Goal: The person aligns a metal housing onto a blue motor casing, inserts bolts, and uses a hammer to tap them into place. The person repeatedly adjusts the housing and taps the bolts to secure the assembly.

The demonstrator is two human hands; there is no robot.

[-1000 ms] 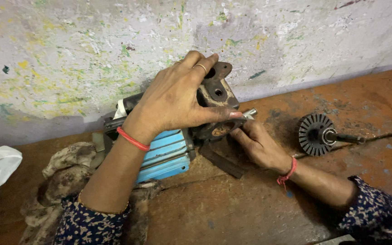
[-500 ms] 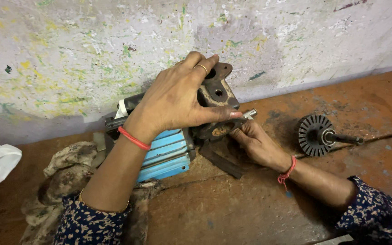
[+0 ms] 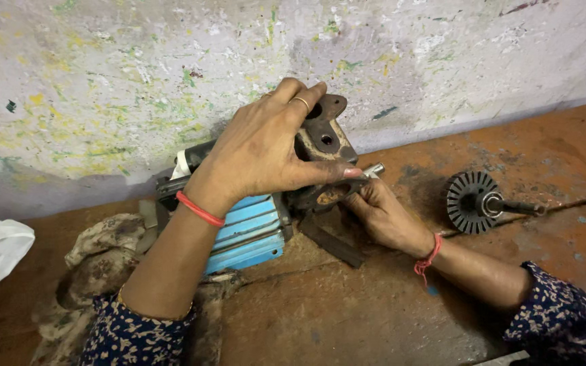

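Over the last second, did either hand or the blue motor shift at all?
No visible change. The left hand still grips the rusty end plate of the blue motor, the right hand stays at the shaft, and the finned rotor lies untouched.

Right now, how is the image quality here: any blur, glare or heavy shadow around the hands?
Head view: sharp across the left hand and right hand; light soft and even, no glare; only a faint shadow beside the finned rotor on the rusty bench; the blue motor housing reads clearly; slight wide-angle bending at the edges.
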